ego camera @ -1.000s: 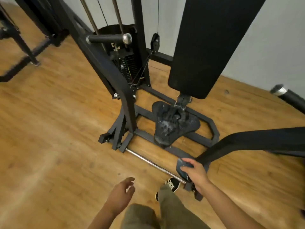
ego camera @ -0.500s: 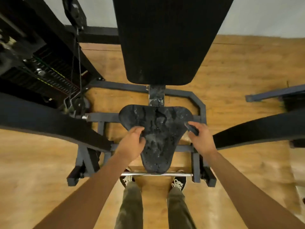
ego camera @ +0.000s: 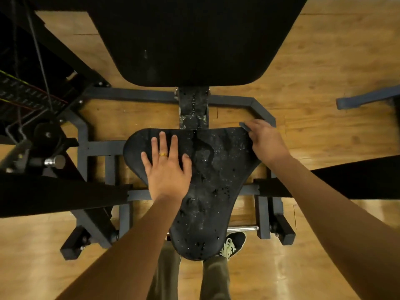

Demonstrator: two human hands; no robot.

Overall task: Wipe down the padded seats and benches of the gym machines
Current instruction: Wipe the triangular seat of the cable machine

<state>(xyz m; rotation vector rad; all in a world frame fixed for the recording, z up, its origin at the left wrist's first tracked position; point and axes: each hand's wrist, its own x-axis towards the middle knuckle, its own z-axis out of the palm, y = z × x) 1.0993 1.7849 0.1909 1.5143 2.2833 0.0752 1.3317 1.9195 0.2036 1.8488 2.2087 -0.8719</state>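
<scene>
The black padded seat [ego camera: 207, 191] of a gym machine lies below me, cracked and speckled with white flecks. My left hand [ego camera: 166, 167] lies flat on its left lobe, fingers spread and straight. My right hand [ego camera: 263, 140] is at the seat's far right corner and holds a small dark grey cloth [ego camera: 244, 126], of which only a corner shows past the fingers. The black back pad [ego camera: 194, 37] rises behind the seat.
The grey steel base frame [ego camera: 255, 105] surrounds the seat on the wooden floor. Black machine arms cross at left [ego camera: 65, 193] and right [ego camera: 355, 176]. The weight stack and cables [ego camera: 28, 94] stand at far left. My shoes and legs [ego camera: 229, 247] are under the seat's front.
I have stepped up close over the seat. My left hand went from gripping the seat's left edge to lying flat on it. My right hand with the cloth moved up to the far right corner.
</scene>
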